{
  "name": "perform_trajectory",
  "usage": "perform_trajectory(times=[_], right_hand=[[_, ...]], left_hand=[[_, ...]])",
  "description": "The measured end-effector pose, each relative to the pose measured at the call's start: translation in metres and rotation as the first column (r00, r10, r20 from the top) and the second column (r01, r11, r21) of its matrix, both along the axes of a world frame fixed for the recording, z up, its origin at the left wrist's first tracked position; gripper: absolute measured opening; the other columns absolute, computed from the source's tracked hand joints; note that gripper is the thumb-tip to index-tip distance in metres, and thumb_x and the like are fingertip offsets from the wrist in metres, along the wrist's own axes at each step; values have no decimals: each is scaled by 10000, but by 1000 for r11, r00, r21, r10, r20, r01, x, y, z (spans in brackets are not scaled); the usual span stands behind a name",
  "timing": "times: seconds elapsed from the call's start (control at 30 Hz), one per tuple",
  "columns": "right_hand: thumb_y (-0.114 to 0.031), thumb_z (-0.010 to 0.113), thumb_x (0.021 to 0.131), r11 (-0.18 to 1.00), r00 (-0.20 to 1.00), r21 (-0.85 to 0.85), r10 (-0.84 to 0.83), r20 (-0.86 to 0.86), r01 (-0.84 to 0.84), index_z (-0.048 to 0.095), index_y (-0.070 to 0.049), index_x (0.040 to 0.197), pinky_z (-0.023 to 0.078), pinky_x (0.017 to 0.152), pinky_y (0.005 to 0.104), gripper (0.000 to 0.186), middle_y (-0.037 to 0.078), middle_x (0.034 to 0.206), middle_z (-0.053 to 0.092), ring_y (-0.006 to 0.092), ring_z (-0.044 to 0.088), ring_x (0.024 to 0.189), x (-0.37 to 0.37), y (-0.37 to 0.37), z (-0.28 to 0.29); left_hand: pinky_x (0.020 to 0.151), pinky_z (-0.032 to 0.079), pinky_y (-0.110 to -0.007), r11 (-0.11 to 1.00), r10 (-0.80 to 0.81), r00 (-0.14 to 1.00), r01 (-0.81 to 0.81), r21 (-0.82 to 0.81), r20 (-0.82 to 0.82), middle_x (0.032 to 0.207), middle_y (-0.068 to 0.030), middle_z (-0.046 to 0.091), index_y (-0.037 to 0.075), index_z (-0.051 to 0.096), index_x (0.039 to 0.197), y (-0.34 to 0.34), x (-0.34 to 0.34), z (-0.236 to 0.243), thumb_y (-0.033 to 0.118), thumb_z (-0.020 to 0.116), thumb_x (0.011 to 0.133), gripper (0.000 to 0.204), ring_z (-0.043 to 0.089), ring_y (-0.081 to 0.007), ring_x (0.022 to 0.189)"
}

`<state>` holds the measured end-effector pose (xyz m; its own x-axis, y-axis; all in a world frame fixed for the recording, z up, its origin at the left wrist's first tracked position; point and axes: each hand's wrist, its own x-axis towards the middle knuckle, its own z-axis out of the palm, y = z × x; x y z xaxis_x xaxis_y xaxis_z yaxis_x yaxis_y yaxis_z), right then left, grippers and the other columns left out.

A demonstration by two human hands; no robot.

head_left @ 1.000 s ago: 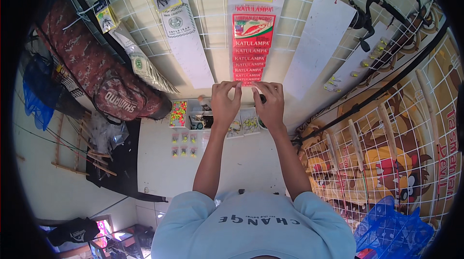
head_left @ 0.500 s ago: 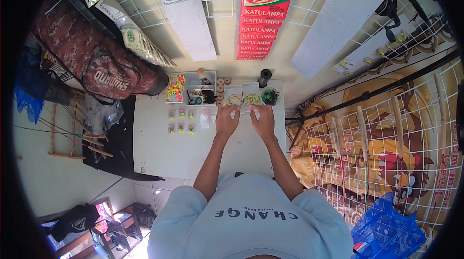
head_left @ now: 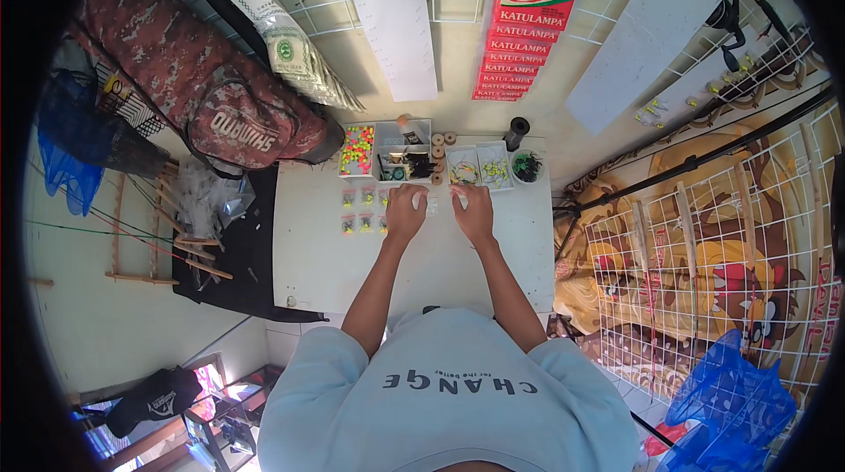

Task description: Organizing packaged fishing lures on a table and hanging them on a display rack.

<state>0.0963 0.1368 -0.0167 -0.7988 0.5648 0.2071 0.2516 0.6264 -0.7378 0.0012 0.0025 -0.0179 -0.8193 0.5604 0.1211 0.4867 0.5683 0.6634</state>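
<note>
Over the white table [head_left: 352, 269], my two hands are held close together with a narrow gap between them. The thumb and fingers of my left hand [head_left: 407, 213] are pinched together, just right of several small clear packets [head_left: 356, 210] with yellow bits inside. My right hand [head_left: 473, 211] is pinched too, in front of a white box of thin yellowish pieces [head_left: 462, 174]. Whatever sits in the fingertips is too small to make out. Beside that box is another white box holding small yellow-green pieces [head_left: 495, 174].
A box of bright beads [head_left: 357, 151] and a compartment box [head_left: 404, 126] with a bottle stand at the back left. Tan spools [head_left: 438, 155], a cup of dark green strands [head_left: 526, 166] and a black cylinder [head_left: 517, 130] line the back. A camouflage bag [head_left: 238, 102] leans at left.
The view has shifted, so the table appears further right. Relative to the white boxes, both hands have moved left, toward the small packets, and slightly nearer to me.
</note>
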Motion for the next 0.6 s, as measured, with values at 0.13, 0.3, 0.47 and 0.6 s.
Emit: perform_trajectory(times=[0.13,0.3,0.47,0.6], right_hand=[[-91,616,813,996,995,77,-30,-94,38,662,-105,1066,418,866,373,257,77,1000,627,293,518,947,-30,-12,5],[-87,614,810,982,987,152,-89,-137,110,653,-129,1083,413,875,401,279,80,985,612,307,509,955,-63,-16,-10],[-90,632,798,983,982,21,-181,-61,183,675,-118,983,412,888,422,192,83,965,611,319,514,945,-74,-22,-18],[-74,631,790,980,982,73,-181,-61,185,672,-94,905,423,850,416,123,88,931,604,321,515,922,-74,-20,-25]], left_hand=[[911,426,-404,999,6,998,-3,48,-70,1084,-91,604,112,595,1121,-6,-21,2,114,584,817,304,512,-314,1038],[945,415,-401,996,-78,989,83,38,-127,1190,-105,581,125,520,1266,-6,-36,0,110,552,837,430,507,-303,1065],[942,417,-400,990,-133,985,137,27,-113,1170,-105,587,119,534,1255,-10,-45,-6,108,554,833,422,509,-304,1055],[934,419,-397,982,-172,978,179,56,-122,1135,-102,597,110,567,1214,-8,-50,-3,104,550,837,377,514,-309,1039]])
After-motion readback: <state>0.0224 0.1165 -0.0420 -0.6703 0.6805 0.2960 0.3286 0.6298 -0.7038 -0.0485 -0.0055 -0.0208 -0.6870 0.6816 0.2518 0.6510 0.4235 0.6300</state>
